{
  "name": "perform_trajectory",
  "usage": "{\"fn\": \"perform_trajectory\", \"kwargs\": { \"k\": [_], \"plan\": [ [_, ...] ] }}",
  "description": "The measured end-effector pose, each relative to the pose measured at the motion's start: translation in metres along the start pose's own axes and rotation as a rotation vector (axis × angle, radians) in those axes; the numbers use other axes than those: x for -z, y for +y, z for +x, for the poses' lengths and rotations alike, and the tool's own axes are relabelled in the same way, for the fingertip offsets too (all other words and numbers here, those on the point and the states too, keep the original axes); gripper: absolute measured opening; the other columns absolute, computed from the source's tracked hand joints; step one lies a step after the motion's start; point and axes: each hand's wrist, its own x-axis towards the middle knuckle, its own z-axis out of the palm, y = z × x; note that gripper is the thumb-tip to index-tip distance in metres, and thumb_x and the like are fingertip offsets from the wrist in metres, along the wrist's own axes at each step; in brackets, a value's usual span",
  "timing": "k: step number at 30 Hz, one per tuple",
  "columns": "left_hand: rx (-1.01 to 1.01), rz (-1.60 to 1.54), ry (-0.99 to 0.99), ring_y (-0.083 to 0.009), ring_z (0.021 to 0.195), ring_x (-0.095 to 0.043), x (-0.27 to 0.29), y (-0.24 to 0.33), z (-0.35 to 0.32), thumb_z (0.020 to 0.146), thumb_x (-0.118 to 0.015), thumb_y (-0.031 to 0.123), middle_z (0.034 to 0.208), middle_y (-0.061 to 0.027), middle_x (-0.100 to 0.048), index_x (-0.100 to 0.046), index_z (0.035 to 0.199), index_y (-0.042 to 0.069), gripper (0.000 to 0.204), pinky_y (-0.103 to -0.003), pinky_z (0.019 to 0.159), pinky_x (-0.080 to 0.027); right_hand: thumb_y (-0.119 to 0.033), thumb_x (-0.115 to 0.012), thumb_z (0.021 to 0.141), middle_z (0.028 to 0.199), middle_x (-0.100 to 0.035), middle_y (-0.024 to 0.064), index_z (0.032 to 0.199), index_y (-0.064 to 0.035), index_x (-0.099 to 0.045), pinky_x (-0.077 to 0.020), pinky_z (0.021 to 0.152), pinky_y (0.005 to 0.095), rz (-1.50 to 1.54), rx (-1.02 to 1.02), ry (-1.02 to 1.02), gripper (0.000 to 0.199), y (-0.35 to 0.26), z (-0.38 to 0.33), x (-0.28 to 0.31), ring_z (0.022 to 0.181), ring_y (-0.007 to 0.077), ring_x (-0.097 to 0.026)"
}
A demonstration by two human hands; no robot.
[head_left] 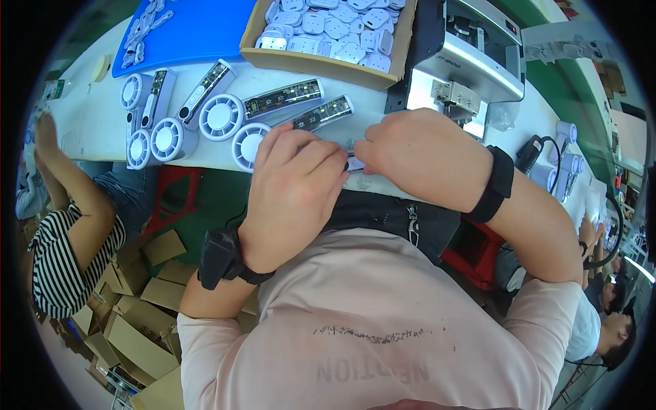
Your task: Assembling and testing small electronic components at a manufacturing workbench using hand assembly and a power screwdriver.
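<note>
My left hand [294,184] is curled, fingers pointing down, over the table's front edge. Close beside it, my right hand [424,157] is closed with its fingertips pinched together. Between the fingertips shows a small dark and white piece [354,164], mostly hidden by both hands, so its kind cannot be made out. Just beyond my left hand lie handheld fans with round lavender-white heads; one fan head [250,145] is beside my left fingers. Another fan head [221,117] sits farther left. Circuit boards [283,98] show in the opened handles.
A cardboard box [328,67] full of white plastic parts stands at the back, next to a blue tray [184,34] with white cables. A grey bench machine [471,68] is at back right. Cartons [143,328] lie on the floor at left. Co-workers sit on both sides.
</note>
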Motion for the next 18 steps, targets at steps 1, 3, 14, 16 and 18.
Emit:
{"fn": "perform_trajectory", "kwargs": {
  "k": [1, 3, 14, 16, 18],
  "plan": [
    [0.002, -0.001, -0.002, -0.0273, 0.111, -0.064, 0.0, 0.0, -0.001, 0.083, -0.082, 0.01, 0.112, -0.0039, -0.071, -0.077, 0.106, 0.006, 0.024, -0.053, 0.111, -0.047, -0.022, -0.072, 0.096, 0.083, -0.067, 0.0074, 0.096, -0.0094, -0.069, -0.0582, 0.072, 0.0429, 0.002, 0.001, -0.001, 0.013, 0.001, 0.001, 0.0, 0.085, 0.0299, -0.073],
    [-0.036, 0.057, 0.003, -0.0271, 0.11, -0.065, 0.0, 0.005, -0.001, 0.083, -0.081, 0.01, 0.112, -0.0045, -0.071, -0.077, 0.107, 0.005, 0.025, -0.053, 0.112, -0.047, -0.019, -0.071, 0.095, 0.083, -0.068, 0.0083, 0.095, -0.0092, -0.069, -0.0585, 0.071, 0.0428, 0.063, 0.012, -0.004, 0.01, 0.001, 0.0, 0.001, 0.084, 0.0303, -0.073],
    [-0.126, 0.078, 0.065, -0.0285, 0.111, -0.067, -0.016, -0.004, -0.009, 0.085, -0.079, 0.01, 0.116, -0.0097, -0.071, -0.073, 0.111, 0.001, 0.028, -0.051, 0.105, -0.053, -0.014, -0.067, 0.09, 0.08, -0.07, 0.0095, 0.088, -0.0052, -0.07, -0.0593, 0.068, 0.0414, 0.039, 0.106, -0.049, 0.01, -0.001, 0.002, -0.001, 0.078, 0.028, -0.074],
    [-0.131, 0.118, 0.08, -0.0292, 0.111, -0.067, -0.016, -0.006, -0.009, 0.086, -0.079, 0.01, 0.116, -0.0108, -0.071, -0.073, 0.112, 0.001, 0.029, -0.051, 0.103, -0.054, -0.015, -0.067, 0.089, 0.078, -0.068, 0.0086, 0.085, -0.0055, -0.069, -0.0583, 0.065, 0.0398, 0.038, 0.131, 0.002, 0.01, -0.001, 0.001, 0.005, 0.077, 0.026, -0.073],
    [-0.144, 0.127, 0.063, -0.0294, 0.11, -0.067, -0.016, -0.009, -0.01, 0.086, -0.079, 0.01, 0.116, -0.0111, -0.071, -0.073, 0.113, 0.001, 0.029, -0.051, 0.102, -0.054, -0.015, -0.067, 0.088, 0.078, -0.067, 0.0078, 0.084, -0.0058, -0.068, -0.0575, 0.064, 0.0386, 0.036, 0.135, 0.015, 0.01, 0.0, -0.002, 0.005, 0.076, 0.0251, -0.072]
  ]
}}
